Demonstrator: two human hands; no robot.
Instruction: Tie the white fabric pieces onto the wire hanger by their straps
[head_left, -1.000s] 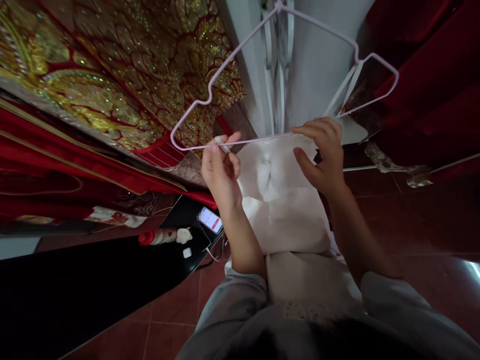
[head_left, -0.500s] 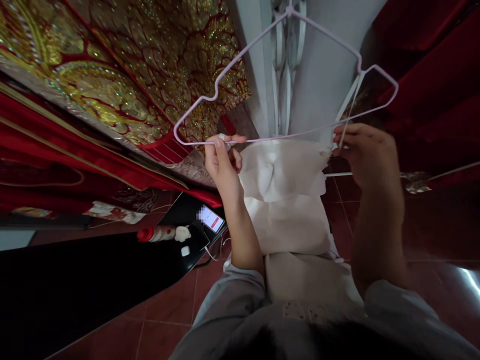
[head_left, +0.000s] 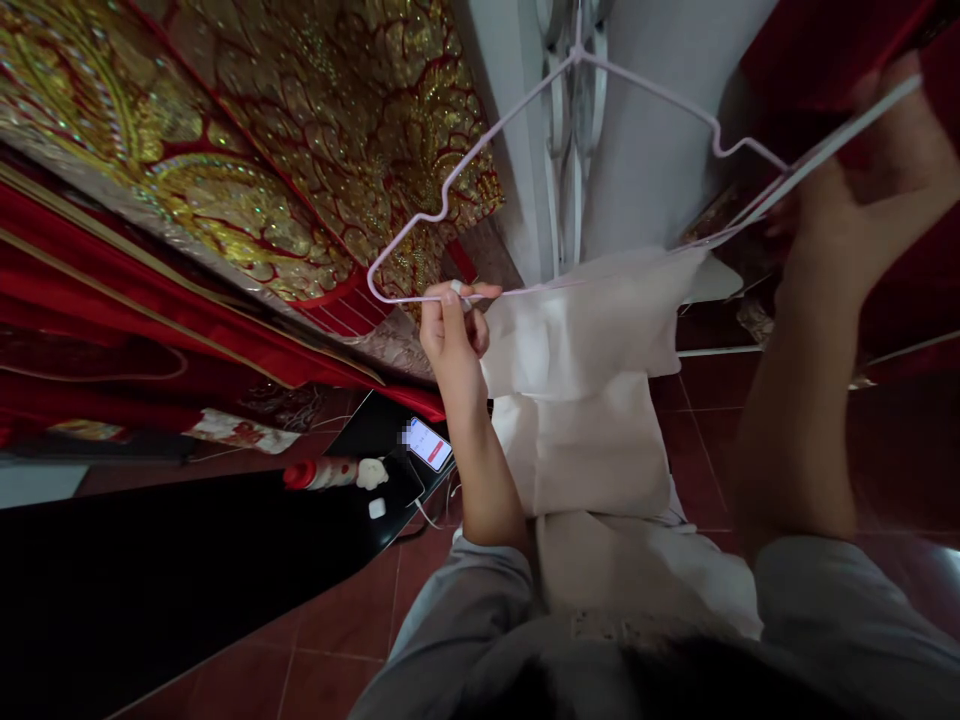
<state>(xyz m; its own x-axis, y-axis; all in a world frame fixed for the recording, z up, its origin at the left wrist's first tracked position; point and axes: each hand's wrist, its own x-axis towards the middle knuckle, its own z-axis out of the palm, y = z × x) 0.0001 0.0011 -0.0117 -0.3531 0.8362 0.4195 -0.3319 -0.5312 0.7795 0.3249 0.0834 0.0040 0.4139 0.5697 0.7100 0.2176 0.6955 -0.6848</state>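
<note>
A thin pale lilac wire hanger (head_left: 645, 90) is held up in front of me. My left hand (head_left: 452, 335) pinches its bottom bar near the left corner, together with the edge of a cream-white garment (head_left: 592, 390) that hangs below the bar. My right hand (head_left: 870, 190) is raised at the upper right, fingers closed on a thin white strap (head_left: 840, 135) of that garment, stretched taut across the hanger's right shoulder. The hand is blurred by motion.
Red and gold embroidered garments (head_left: 247, 150) hang at the left, dark red velvet (head_left: 847, 30) at the right. A black table (head_left: 150, 580) at the lower left carries a lit phone (head_left: 429, 443), a red-capped bottle (head_left: 322, 473) and a small white charger. Red floor tiles lie below.
My right hand went from the hanger's bottom bar out and up to the right, pulling the white strap taut. The left hand kept its grip and the hanger tilted slightly.
</note>
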